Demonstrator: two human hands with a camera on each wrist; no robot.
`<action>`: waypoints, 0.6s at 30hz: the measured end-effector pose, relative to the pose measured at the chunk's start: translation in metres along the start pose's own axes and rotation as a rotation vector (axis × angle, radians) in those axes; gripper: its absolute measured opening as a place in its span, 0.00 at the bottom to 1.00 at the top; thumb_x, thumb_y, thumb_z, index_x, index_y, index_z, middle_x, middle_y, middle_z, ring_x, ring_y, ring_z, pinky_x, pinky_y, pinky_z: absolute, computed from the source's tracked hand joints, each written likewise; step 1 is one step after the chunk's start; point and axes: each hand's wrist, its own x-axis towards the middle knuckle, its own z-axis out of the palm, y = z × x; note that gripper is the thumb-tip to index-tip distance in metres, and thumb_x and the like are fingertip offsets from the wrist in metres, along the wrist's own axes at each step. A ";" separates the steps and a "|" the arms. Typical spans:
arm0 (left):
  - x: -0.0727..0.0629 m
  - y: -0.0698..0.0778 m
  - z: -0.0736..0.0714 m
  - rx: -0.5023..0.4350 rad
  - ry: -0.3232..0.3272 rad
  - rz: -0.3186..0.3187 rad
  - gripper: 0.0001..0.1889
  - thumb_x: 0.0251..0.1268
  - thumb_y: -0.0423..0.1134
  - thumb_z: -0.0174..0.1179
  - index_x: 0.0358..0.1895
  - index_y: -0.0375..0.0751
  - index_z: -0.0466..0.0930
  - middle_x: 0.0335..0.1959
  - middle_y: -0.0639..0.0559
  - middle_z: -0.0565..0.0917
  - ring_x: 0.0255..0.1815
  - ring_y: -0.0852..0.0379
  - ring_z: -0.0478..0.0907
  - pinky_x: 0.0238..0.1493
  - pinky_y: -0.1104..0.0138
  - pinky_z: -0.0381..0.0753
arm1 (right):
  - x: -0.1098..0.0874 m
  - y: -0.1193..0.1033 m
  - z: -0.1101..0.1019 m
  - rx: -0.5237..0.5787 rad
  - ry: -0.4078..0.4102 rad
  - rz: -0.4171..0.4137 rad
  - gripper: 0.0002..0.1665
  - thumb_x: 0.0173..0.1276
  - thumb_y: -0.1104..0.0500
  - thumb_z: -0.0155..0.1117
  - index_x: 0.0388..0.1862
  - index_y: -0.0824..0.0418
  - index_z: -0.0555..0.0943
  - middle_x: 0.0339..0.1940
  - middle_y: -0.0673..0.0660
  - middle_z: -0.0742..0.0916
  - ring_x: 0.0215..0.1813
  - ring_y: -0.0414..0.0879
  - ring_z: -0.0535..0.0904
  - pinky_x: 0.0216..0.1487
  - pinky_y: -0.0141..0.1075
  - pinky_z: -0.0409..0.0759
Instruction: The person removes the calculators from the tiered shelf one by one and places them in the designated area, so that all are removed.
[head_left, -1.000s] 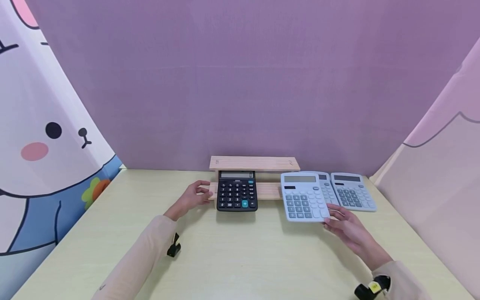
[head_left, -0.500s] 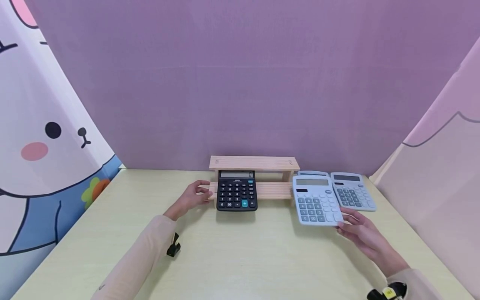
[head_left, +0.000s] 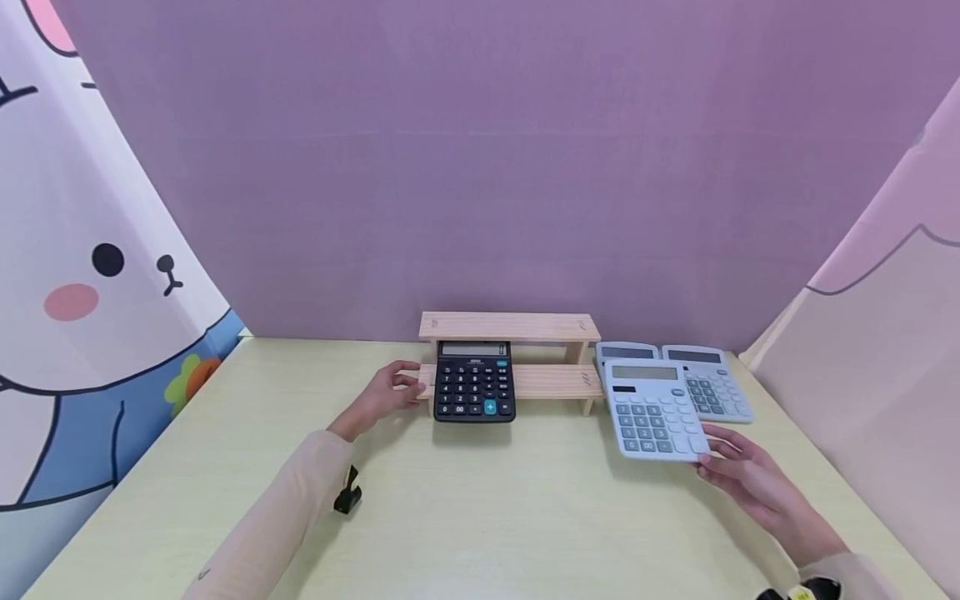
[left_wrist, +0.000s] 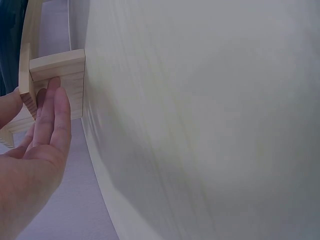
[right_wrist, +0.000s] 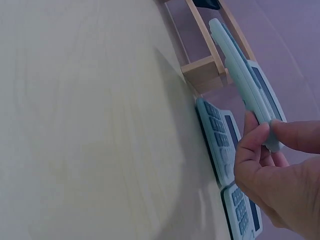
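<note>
My right hand point(head_left: 761, 487) pinches a light blue calculator point(head_left: 654, 412) at its lower right corner, thumb on the key side. In the right wrist view this calculator point(right_wrist: 245, 82) is seen edge-on, raised above the table. My left hand point(head_left: 384, 402) grips the left end of the lower step of a small two-tier wooden shelf point(head_left: 551, 381). In the left wrist view the thumb lies on the board and the fingers point(left_wrist: 61, 117) reach underneath by the leg. A black calculator point(head_left: 475, 383) with a teal plus key leans on the shelf's left half.
Two more light blue calculators lie side by side right of the shelf: the left one point(head_left: 627, 352) partly hidden behind the held one, the right one point(head_left: 720, 387) near the side curtain point(head_left: 862, 375). A purple backdrop point(head_left: 510, 167) closes off the table's point(head_left: 480, 517) far edge.
My right hand has carried the light blue calculator rightward and toward me, off the shelf's right end, uncovering that end. The left hand and black calculator have stayed in place.
</note>
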 end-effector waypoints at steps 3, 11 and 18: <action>-0.001 0.000 0.000 -0.005 -0.001 0.006 0.26 0.63 0.30 0.54 0.64 0.29 0.57 0.48 0.33 0.74 0.37 0.58 0.77 0.49 0.58 0.83 | -0.002 0.000 -0.003 -0.002 0.005 0.008 0.25 0.65 0.77 0.44 0.51 0.53 0.73 0.42 0.51 0.82 0.42 0.43 0.80 0.44 0.29 0.83; -0.002 0.001 -0.001 -0.011 -0.005 0.014 0.27 0.63 0.30 0.54 0.64 0.29 0.57 0.47 0.33 0.74 0.37 0.58 0.77 0.49 0.59 0.83 | -0.009 0.001 -0.011 -0.048 0.075 0.081 0.23 0.64 0.75 0.48 0.48 0.50 0.73 0.41 0.50 0.81 0.40 0.42 0.80 0.41 0.29 0.83; -0.002 0.001 -0.001 -0.007 -0.007 0.017 0.27 0.63 0.29 0.54 0.63 0.28 0.57 0.47 0.33 0.74 0.36 0.59 0.77 0.48 0.58 0.84 | -0.012 0.005 -0.012 -0.071 0.146 0.136 0.23 0.63 0.75 0.51 0.45 0.48 0.74 0.39 0.49 0.81 0.38 0.41 0.79 0.38 0.28 0.82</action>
